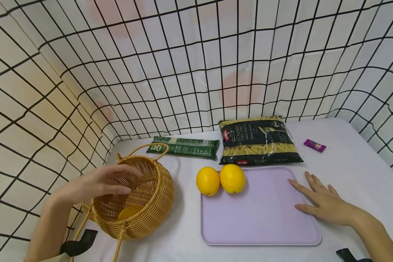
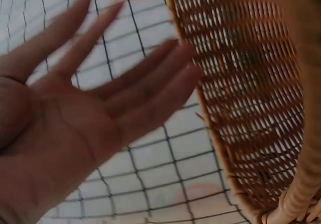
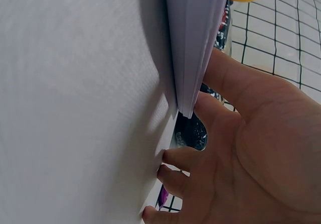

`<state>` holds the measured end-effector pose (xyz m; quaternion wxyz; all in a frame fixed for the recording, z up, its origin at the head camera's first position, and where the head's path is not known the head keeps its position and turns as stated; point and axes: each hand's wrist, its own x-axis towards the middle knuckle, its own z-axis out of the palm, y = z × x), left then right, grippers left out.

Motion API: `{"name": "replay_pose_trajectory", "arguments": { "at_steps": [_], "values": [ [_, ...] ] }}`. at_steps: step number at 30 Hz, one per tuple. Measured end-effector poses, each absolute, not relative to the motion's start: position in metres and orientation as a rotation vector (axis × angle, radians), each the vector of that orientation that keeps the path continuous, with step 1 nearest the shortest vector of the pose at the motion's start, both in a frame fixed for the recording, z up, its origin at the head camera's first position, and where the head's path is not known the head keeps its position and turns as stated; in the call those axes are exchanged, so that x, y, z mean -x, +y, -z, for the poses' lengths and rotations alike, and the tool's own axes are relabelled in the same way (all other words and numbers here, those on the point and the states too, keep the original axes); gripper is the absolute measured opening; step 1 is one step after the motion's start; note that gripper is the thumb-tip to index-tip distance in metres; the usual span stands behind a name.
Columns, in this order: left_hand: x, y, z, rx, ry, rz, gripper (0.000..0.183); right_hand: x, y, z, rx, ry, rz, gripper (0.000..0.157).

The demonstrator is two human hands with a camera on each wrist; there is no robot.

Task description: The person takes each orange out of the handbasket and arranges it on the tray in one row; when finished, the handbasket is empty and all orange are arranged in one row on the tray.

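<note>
My left hand (image 1: pixel 104 183) hovers over the mouth of a round wicker basket (image 1: pixel 162 196), fingers extended and slightly bent, holding nothing. In the left wrist view its fingertips overlap the basket's rim. Low inside the basket lies a yellow-orange rounded thing (image 1: pixel 130 211), partly hidden by the wall. My right hand (image 1: pixel 327 203) rests with spread fingers at the right edge of a lilac tray (image 1: pixel 258 214). Its thumb and index finger are on the tray's rim, while the other fingertips reach the white cloth. Two oranges (image 1: pixel 208 181) (image 1: pixel 233 178) sit side by side at the tray's far left corner.
Behind the tray lies a bag of penne pasta (image 1: pixel 258 141). Left of it is a long green packet (image 1: pixel 190 147), partly behind the basket's handle. A small purple wrapped packet (image 1: pixel 314 145) lies at the far right. Black wire mesh (image 1: pixel 196 69) encloses the table's back and sides.
</note>
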<state>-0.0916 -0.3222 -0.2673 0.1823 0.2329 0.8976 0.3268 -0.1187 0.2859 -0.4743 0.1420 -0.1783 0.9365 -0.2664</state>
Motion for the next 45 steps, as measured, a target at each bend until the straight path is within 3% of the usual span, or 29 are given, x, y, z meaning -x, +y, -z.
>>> {"name": "replay_pose_trajectory", "arguments": {
  "at_steps": [5, 17, 27, 37, 45],
  "values": [
    [0.119, -0.342, 0.274, -0.746, 2.250, -0.960, 0.043, 0.119, 0.286, 0.474, 0.512, 2.699, 0.772, 0.079],
    [0.161, -0.332, 0.288, -0.599, 2.054, -0.744, 0.045, 0.118, 0.288, 0.476, 0.507, 2.700, 0.779, 0.078],
    [0.167, -0.320, 0.311, -0.426, 2.110, -0.539, 0.044, 0.119, 0.285, 0.476, 0.492, 2.701, 0.763, 0.078],
    [0.168, -0.316, 0.334, -0.247, 1.965, -0.564, 0.056, 0.118, 0.284, 0.474, 0.505, 2.710, 0.760, 0.077],
    [0.175, -0.313, 0.337, -0.311, 1.814, -0.557, 0.043, 0.119, 0.286, 0.474, 0.500, 2.709, 0.761, 0.077]
  ]
}}
